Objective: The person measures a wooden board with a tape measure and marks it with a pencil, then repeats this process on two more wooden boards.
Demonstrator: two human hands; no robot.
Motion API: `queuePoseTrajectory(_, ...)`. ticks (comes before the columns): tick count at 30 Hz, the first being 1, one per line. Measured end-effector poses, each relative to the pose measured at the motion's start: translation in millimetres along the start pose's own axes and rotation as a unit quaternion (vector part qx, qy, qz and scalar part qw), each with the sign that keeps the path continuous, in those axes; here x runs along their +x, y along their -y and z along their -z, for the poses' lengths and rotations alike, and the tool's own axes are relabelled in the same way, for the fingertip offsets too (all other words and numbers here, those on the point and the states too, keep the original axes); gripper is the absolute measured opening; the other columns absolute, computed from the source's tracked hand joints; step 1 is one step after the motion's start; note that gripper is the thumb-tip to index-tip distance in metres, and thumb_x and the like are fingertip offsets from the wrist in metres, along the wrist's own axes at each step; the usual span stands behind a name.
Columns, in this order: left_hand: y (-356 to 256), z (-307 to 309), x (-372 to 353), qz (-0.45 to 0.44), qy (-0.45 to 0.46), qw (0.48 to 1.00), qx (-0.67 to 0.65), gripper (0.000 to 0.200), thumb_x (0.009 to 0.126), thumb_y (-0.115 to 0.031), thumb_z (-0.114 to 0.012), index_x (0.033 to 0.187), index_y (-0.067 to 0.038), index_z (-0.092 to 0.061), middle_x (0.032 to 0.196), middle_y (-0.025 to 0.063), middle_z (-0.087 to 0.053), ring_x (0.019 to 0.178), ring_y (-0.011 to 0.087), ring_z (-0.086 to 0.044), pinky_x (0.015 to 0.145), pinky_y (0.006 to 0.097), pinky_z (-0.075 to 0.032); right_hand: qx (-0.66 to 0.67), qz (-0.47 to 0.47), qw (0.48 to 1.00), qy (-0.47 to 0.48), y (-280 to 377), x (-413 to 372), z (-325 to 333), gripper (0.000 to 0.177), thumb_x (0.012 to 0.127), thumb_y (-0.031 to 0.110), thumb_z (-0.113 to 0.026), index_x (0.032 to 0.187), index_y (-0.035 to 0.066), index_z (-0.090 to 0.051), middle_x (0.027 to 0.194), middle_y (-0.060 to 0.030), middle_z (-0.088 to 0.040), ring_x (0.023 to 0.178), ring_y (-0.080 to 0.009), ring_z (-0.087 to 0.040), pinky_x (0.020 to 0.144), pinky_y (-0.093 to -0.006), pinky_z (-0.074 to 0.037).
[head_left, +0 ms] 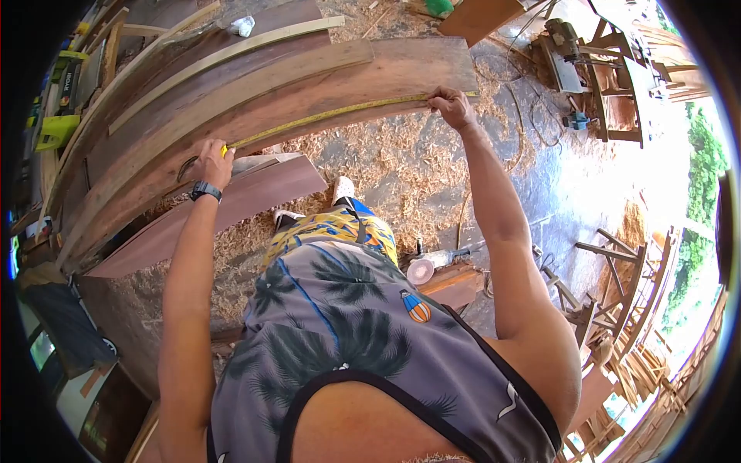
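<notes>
A yellow tape measure blade (332, 113) is stretched along a long brown wooden board (417, 69). My left hand (211, 163), with a dark watch on its wrist, is closed around the yellow tape case (225, 150) near the board's front edge. At the blade's other end, my right hand (453, 106) pinches the tape close to the board's right end. A short piece of blade shows beyond my right fingers. A narrower plank (309, 68) lies on top of the board.
A reddish board (270, 189) lies nearer my body. Wood shavings (386, 158) cover the floor. A power tool with a round disc (421, 270) lies beside me. Cables (519, 116), a wooden stand with a machine (562, 40) and wooden frames (617, 270) are at the right.
</notes>
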State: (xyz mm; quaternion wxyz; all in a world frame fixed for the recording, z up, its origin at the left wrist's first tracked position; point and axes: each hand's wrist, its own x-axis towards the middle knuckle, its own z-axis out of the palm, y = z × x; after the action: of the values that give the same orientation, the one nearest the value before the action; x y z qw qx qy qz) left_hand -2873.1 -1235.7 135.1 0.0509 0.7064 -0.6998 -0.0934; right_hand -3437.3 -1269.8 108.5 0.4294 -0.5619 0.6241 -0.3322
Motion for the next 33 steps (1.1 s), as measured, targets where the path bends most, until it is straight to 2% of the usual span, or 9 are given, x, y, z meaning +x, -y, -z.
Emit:
queuePoseTrajectory(4, 1.5, -4.1, 0.5, 0.009, 0.000, 1.000, 0.009, 0.027, 0.087, -0.033, -0.067, 0.106, -0.014, -0.065, 0.115, 0.0064, -0.063, 0.100, 0.0351, -0.064, 0.083, 0.0481, -0.052, -0.160, 0.062, 0.985, 0.005, 15.4, -20.4, 2.6, 0.022, 0.079, 0.013, -0.059, 0.087, -0.004, -0.072, 0.073, -0.0102, -0.070, 0.064, -0.0156, -0.064, 0.060, -0.0287, -0.052)
queuePoseTrajectory(11, -1.9, -6.1, -2.8, -0.012, -0.051, 0.998, -0.036, 0.023, 0.084, -0.026, -0.070, 0.099, -0.010, -0.064, 0.106, 0.0101, -0.062, 0.094, 0.0372, -0.062, 0.080, 0.0483, -0.050, -0.070, -0.252, 0.963, 0.060, -81.4, -122.7, -34.0, 0.025, 0.086, 0.020, -0.059, 0.096, 0.003, -0.075, 0.082, -0.0125, -0.073, 0.071, -0.0185, -0.068, 0.066, -0.0353, -0.057)
queuePoseTrajectory(13, -1.5, -7.0, -2.4, -0.011, -0.043, 0.998, -0.037, 0.024, 0.083, -0.026, -0.070, 0.099, -0.009, -0.064, 0.105, 0.0106, -0.061, 0.094, 0.0370, -0.062, 0.080, 0.0482, -0.050, -0.083, -0.321, 0.922, 0.200, -109.3, -171.4, -59.6, 0.024, 0.091, 0.028, -0.058, 0.095, 0.011, -0.074, 0.090, -0.0060, -0.074, 0.076, -0.0156, -0.069, 0.081, -0.0340, -0.056)
queuePoseTrajectory(15, 0.8, -5.9, -2.3, -0.021, -0.043, 0.998, -0.040, 0.024, 0.083, -0.026, -0.071, 0.099, -0.009, -0.064, 0.105, 0.0104, -0.061, 0.095, 0.0371, -0.062, 0.081, 0.0478, -0.050, -0.135, -0.267, 0.874, 0.382, -213.5, -232.5, -94.1, 0.016, 0.087, 0.027, -0.063, 0.084, 0.018, -0.076, 0.082, -0.0001, -0.075, 0.073, -0.0145, -0.070, 0.070, -0.0341, -0.057)
queuePoseTrajectory(16, -2.4, -3.0, -3.6, -0.022, -0.040, 0.998, -0.036, 0.024, 0.083, -0.026, -0.071, 0.099, -0.009, -0.064, 0.105, 0.0106, -0.061, 0.096, 0.0371, -0.062, 0.081, 0.0479, -0.050, -0.271, -0.088, 0.820, 0.497, -233.0, -265.7, -105.2, 0.015, 0.084, 0.024, -0.063, 0.079, 0.019, -0.076, 0.078, 0.0006, -0.075, 0.068, -0.0135, -0.070, 0.063, -0.0327, -0.057)
queuePoseTrajectory(17, -3.4, 0.1, -3.1, -0.023, -0.037, 0.999, -0.031, 0.024, 0.084, -0.026, -0.071, 0.098, -0.009, -0.064, 0.105, 0.0107, -0.061, 0.097, 0.0371, -0.061, 0.082, 0.0480, -0.050, -0.232, -0.338, 0.789, 0.456, -202.6, -288.3, -116.7, 0.018, 0.083, 0.023, -0.061, 0.076, 0.016, -0.076, 0.073, -0.0008, -0.074, 0.061, -0.0137, -0.069, 0.057, -0.0305, -0.055)
queuePoseTrajectory(20, -0.5, 4.8, 1.8, -0.029, -0.005, 0.999, -0.014, 0.025, 0.084, -0.027, -0.071, 0.101, -0.008, -0.065, 0.108, 0.0115, -0.061, 0.101, 0.0366, -0.061, 0.084, 0.0478, -0.051, -0.052, -0.483, 0.831, 0.271, -146.2, -342.4, -135.1, 0.023, 0.082, 0.022, -0.061, 0.069, 0.007, -0.072, 0.067, -0.0051, -0.071, 0.057, -0.0165, -0.068, 0.053, -0.0303, -0.054)
queuePoseTrajectory(25, 4.2, 11.7, 4.8, -0.029, 0.036, 0.999, 0.000, 0.027, 0.085, -0.027, -0.071, 0.103, -0.008, -0.065, 0.111, 0.0130, -0.060, 0.105, 0.0359, -0.059, 0.086, 0.0484, -0.051, 0.165, -0.515, 0.840, 0.050, -90.0, -375.5, -158.9, 0.012, 0.083, 0.014, -0.067, 0.082, 0.003, -0.072, 0.071, -0.0099, -0.070, 0.056, -0.0178, -0.066, 0.048, -0.0295, -0.047)
queuePoseTrajectory(33, 80.1, 14.7, -1.1, -0.060, 0.024, 0.998, -0.019, 0.028, 0.084, -0.030, -0.071, 0.100, -0.008, -0.065, 0.109, 0.0145, -0.061, 0.107, 0.0358, -0.059, 0.085, 0.0498, -0.051, 0.137, -0.471, 0.868, -0.081, -22.5, -409.1, -200.8, 0.016, 0.083, 0.015, -0.064, 0.080, 0.001, -0.070, 0.070, -0.0096, -0.068, 0.057, -0.0191, -0.066, 0.051, -0.0297, -0.049)
